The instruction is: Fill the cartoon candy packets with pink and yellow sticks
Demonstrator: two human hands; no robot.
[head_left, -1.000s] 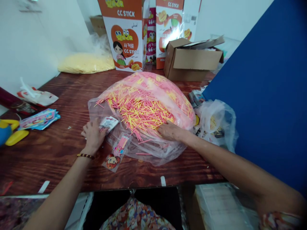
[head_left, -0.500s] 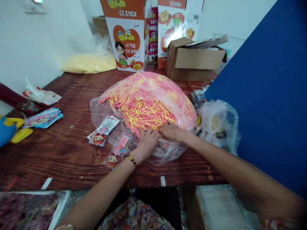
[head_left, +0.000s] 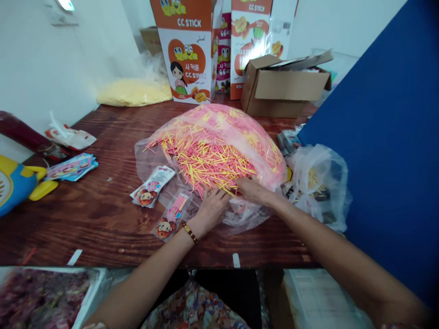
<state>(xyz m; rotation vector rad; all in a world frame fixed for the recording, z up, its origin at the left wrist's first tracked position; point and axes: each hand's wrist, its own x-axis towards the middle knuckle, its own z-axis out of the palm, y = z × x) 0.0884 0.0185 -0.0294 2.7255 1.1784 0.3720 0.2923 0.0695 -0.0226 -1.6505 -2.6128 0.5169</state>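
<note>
A large clear plastic bag [head_left: 264,155] lies open on the table, filled with thin pink and yellow candy sticks [head_left: 209,160]. My left hand [head_left: 213,206], with a beaded bracelet on its wrist, is at the near edge of the pile, its fingers bent down onto the sticks. Close beside it, my right hand [head_left: 253,191] has its fingers curled in among the sticks; the fingertips are partly hidden. Left of my hands lies a clear printed packet [head_left: 171,215] with pink sticks inside. A small stack of printed packets [head_left: 152,186] rests beyond it, partly on the bag's edge.
Tall CC Stick boxes [head_left: 187,59] and an open cardboard box [head_left: 288,87] stand at the back. A knotted plastic bag [head_left: 318,183] sits on the right by a blue panel [head_left: 384,137]. Blue packets [head_left: 73,167] and a wipes pack [head_left: 70,136] lie left.
The whole view has shifted slightly, so things appear a little further right. Both hands stay at the near edge of the stick pile, with only small finger movement.
</note>
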